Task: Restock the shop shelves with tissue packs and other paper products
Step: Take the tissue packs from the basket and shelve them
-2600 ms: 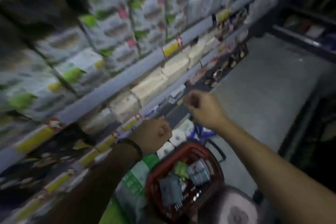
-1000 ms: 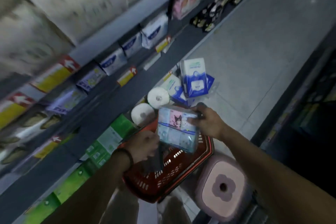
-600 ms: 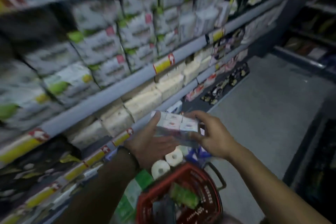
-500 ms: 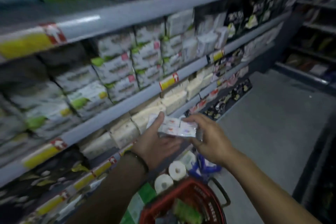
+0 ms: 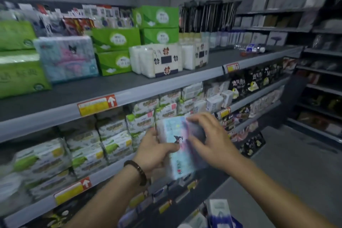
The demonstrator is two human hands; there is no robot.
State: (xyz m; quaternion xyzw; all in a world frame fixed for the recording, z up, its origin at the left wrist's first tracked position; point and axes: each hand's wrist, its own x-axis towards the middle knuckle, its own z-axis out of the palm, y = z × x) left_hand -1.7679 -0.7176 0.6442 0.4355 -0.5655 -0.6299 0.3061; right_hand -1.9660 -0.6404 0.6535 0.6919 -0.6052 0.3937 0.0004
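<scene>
Between our two hands, in front of the middle shelf point(image 5: 118, 164), we hold a pale blue tissue pack point(image 5: 177, 146) with a small dark cartoon figure printed on its wrapper. From the head camera, our left hand point(image 5: 155, 150) has its grip closed round the pack's left side, thumb lying across the front face, and a dark beaded bracelet point(image 5: 137, 169) sits on that wrist. Our right hand point(image 5: 209, 140) has its grip clamped over the pack's upper right part, fingers spread along the top edge and the side. The pack stands roughly upright and clear of every shelf, level with the rows of white and green packs point(image 5: 111, 135) that fill the middle shelf behind it.

Above, the top shelf point(image 5: 129, 87) carries a larger pale blue pack point(image 5: 68, 57) with the same dark figure, standing near the shelf's left end between green tissue packs point(image 5: 116, 50) on either side. Just right of those stand white bundles point(image 5: 162, 61) with dark labels, near the shelf's middle. The right end of that shelf is mostly bare, with a plastic bottle point(image 5: 249, 48) lying on its side towards the back.

Yellow and red price tags point(image 5: 97, 104) line the front edges of the shelves. At the bottom edge of the view a white and blue pack point(image 5: 220, 213) shows, blurred.
</scene>
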